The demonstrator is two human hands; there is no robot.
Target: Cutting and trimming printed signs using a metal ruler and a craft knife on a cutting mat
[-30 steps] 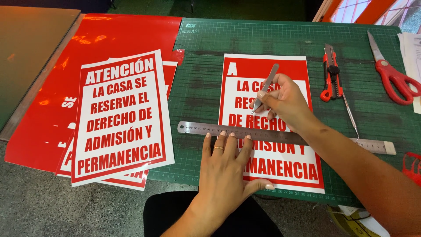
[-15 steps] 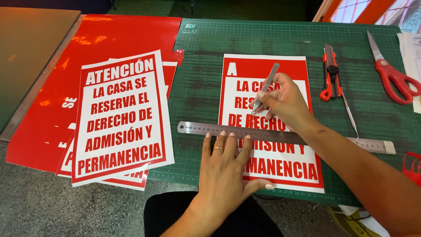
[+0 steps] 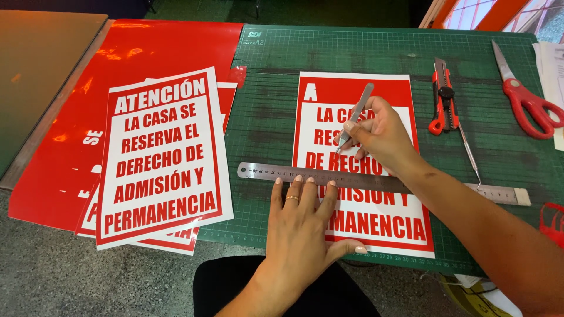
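Head view: left hand [image 3: 302, 226] lies flat, pinning the steel ruler [image 3: 329, 176] across the red-and-white sign [image 3: 361, 161] on the cutting mat [image 3: 264, 117]; right hand [image 3: 379, 132] pinches a slim metal tool [image 3: 355, 114] (blade tip hidden). Keeping ruler pressure firm seems wise.

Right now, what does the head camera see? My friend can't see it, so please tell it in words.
A right hand holds a thin metal tool over a red-and-white sign on a green cutting mat. The left hand rests flat beside a steel ruler. Scissors and a utility knife lie nearby.
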